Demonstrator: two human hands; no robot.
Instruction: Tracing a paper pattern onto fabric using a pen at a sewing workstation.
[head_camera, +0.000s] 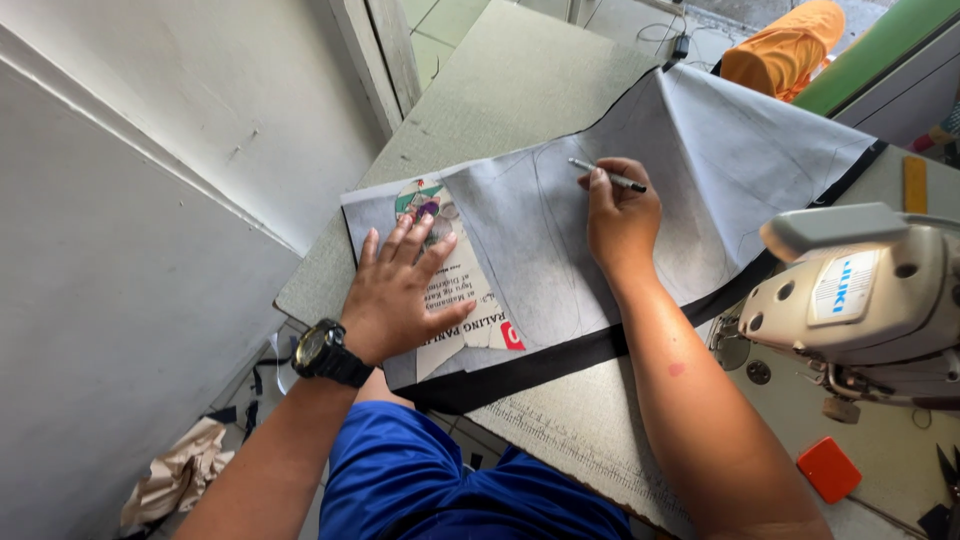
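Just now the right hand (622, 222) has its grip closed around a pen (608, 178), tip on the grey fabric (640, 220) spread over the surface (520, 80). Nearer the fabric's left edge, the left hand (400, 290) lies flat, fingers released, pressing a printed paper pattern (465, 290).

The left hand (400, 290) is lying flat, palm down, its fingers spread and pointing toward the far side, a black watch sitting on its wrist. The right hand (622, 215) is reaching farther out on a nearly straight bare forearm, its fingers pinching closed, knuckles facing up.
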